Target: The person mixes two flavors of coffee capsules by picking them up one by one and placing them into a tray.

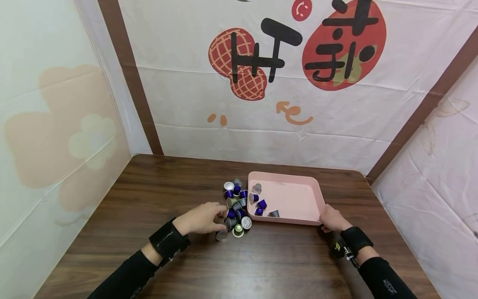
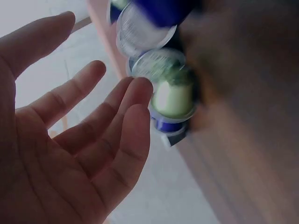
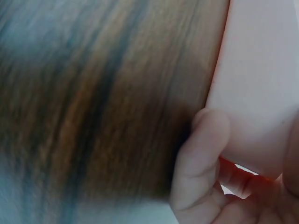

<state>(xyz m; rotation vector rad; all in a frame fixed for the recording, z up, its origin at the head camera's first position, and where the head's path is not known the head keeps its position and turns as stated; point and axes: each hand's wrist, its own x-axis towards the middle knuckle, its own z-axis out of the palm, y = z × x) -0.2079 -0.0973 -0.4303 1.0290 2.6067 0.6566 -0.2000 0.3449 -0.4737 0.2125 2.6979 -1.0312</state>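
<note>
My left hand point(image 1: 203, 216) reaches the left side of a heap of coffee capsules on the table, its fingertips right beside a blue capsule point(image 1: 230, 214). Its fingers are spread and relaxed, with nothing between them in the left wrist view. Close to the fingertips there is a pale green capsule point(image 2: 174, 98), somewhat blurred. A pink tray point(image 1: 298, 195) lies just right of the heap, and several capsules, such as a grey one point(image 1: 274, 214), lie in its left part and along its front. At the tray's front right corner, my right hand point(image 1: 333, 218) grips the edge with curled fingers.
All of this stands on a dark wood-grain table point(image 1: 160, 187). A printed white cloth point(image 1: 179, 95) hangs behind the table's back edge, with more cloth at both sides. A capsule with a silver lid point(image 1: 222, 235) is the nearest of the heap.
</note>
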